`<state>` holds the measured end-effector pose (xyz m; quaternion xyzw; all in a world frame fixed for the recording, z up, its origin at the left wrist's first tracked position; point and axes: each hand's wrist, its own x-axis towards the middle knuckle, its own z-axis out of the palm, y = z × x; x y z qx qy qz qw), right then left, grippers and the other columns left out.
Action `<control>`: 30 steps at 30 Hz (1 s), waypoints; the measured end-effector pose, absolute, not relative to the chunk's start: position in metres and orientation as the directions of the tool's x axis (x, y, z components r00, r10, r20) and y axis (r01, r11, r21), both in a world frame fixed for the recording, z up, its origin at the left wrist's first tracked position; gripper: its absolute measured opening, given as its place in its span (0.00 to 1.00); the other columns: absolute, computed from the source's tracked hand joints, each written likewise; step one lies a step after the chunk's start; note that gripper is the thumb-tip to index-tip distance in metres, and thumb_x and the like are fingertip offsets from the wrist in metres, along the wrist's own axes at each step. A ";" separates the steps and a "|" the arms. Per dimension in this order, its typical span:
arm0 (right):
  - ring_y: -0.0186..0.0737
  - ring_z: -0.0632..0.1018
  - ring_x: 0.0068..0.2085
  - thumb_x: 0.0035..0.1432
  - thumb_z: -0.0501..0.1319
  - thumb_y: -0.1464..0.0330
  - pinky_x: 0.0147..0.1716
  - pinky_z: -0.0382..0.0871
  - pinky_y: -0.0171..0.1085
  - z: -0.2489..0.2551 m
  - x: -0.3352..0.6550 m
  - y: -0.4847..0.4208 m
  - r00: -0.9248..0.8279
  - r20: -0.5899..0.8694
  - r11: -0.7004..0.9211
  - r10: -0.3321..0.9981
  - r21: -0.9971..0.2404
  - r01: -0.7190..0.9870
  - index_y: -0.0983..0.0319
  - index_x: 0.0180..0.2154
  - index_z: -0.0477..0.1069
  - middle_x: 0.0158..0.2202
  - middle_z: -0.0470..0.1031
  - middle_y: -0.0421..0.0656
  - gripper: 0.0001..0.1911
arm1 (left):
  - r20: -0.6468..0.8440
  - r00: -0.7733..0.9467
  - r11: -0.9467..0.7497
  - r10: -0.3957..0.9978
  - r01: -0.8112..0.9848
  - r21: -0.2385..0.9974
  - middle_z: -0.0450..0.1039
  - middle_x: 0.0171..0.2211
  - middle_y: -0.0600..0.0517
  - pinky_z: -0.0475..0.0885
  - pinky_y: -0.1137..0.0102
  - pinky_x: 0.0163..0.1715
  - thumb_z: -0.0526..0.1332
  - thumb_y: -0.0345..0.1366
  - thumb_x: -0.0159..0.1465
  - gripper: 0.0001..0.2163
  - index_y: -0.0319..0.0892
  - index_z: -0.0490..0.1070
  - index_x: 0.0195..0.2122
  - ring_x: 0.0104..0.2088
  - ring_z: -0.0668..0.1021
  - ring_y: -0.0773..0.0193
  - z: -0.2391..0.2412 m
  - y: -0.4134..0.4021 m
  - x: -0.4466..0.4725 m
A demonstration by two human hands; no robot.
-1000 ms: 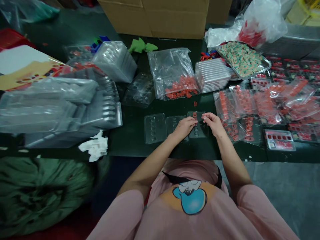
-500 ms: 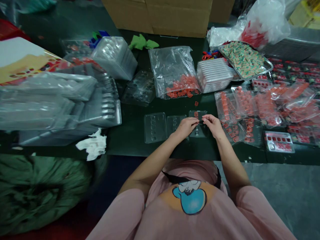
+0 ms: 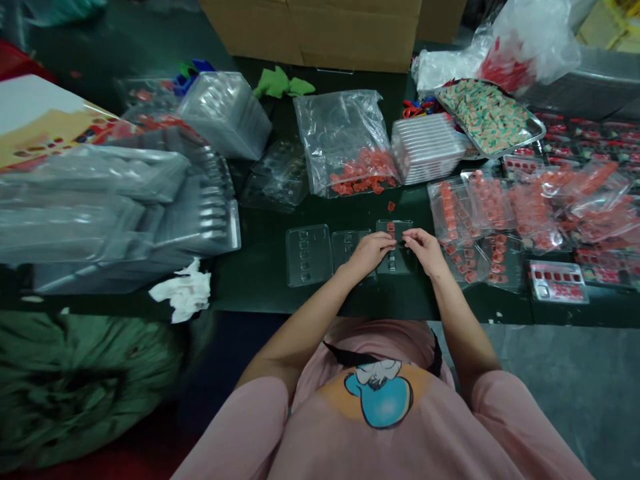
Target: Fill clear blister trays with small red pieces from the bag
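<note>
A clear plastic blister tray [image 3: 403,262] lies before me with a column of small square pockets. One orange-red square piece [image 3: 391,228] sits in its top pocket. Over the tray's left edge, my left hand [image 3: 374,251] has its fingers pressed together at the pockets; whatever they pinch is hidden. My right hand [image 3: 424,249] is closed thumb to fingertips by the tray's right side, and anything between them is too small to name. Two more clear blister trays, the far one [image 3: 317,255] and the nearer one [image 3: 341,248], lie to the left with unfilled pockets.
Ahead lies a clear bag [image 3: 340,127] of orange-red pieces, with one loose piece [image 3: 391,207] near it. Filled trays [image 3: 495,200] pile up at right, below a metal tray [image 3: 537,137] of small green-and-beige pieces. Stacked plastic packaging [image 3: 100,200] and crumpled tissue [image 3: 185,290] are at left.
My hands stay over the same tray, with only a slight shift of the fingers. The whole view has moved a little.
</note>
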<state>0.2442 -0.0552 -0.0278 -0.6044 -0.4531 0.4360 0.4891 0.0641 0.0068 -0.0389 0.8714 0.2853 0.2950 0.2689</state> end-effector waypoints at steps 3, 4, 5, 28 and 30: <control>0.35 0.75 0.32 0.55 0.61 0.59 0.34 0.69 0.36 -0.026 0.248 -0.050 0.220 -0.051 -0.090 0.974 -0.981 0.174 0.60 0.39 0.73 0.33 0.76 0.40 0.13 | 0.344 0.701 -0.720 0.625 0.347 0.601 0.79 0.40 0.46 0.75 0.69 0.40 0.59 0.30 0.65 0.09 0.41 0.80 0.38 0.39 0.80 0.63 -0.039 0.008 0.063; 0.35 0.75 0.32 0.56 0.61 0.60 0.36 0.70 0.36 -0.025 0.250 -0.045 0.226 -0.019 -0.068 0.974 -0.976 0.209 0.60 0.39 0.74 0.34 0.76 0.41 0.13 | 0.334 0.711 -0.724 0.619 0.351 0.594 0.78 0.40 0.46 0.75 0.69 0.39 0.59 0.30 0.65 0.09 0.42 0.80 0.37 0.39 0.80 0.63 -0.039 0.009 0.063; 0.36 0.76 0.34 0.57 0.60 0.61 0.37 0.70 0.37 -0.024 0.252 -0.037 0.231 0.023 -0.038 0.973 -0.966 0.255 0.61 0.40 0.74 0.35 0.77 0.42 0.13 | 0.324 0.718 -0.725 0.616 0.355 0.591 0.78 0.40 0.46 0.74 0.69 0.39 0.58 0.30 0.65 0.10 0.42 0.80 0.38 0.39 0.80 0.63 -0.040 0.009 0.063; 0.36 0.77 0.33 0.53 0.65 0.63 0.31 0.73 0.36 0.011 0.200 -0.025 0.106 0.087 0.061 0.991 -0.972 0.225 0.59 0.38 0.73 0.39 0.78 0.41 0.10 | -0.364 0.326 0.472 0.873 -0.376 0.797 0.79 0.39 0.47 0.71 0.75 0.31 0.67 0.36 0.60 0.13 0.39 0.75 0.45 0.35 0.80 0.68 -0.006 0.005 0.055; 0.36 0.77 0.34 0.53 0.65 0.62 0.30 0.73 0.36 0.009 0.199 -0.034 0.113 0.076 0.049 0.991 -0.974 0.219 0.58 0.39 0.74 0.42 0.78 0.42 0.11 | -0.370 0.355 0.499 0.858 -0.413 0.762 0.79 0.38 0.48 0.71 0.76 0.31 0.70 0.35 0.57 0.12 0.39 0.76 0.42 0.33 0.79 0.69 -0.008 0.001 0.056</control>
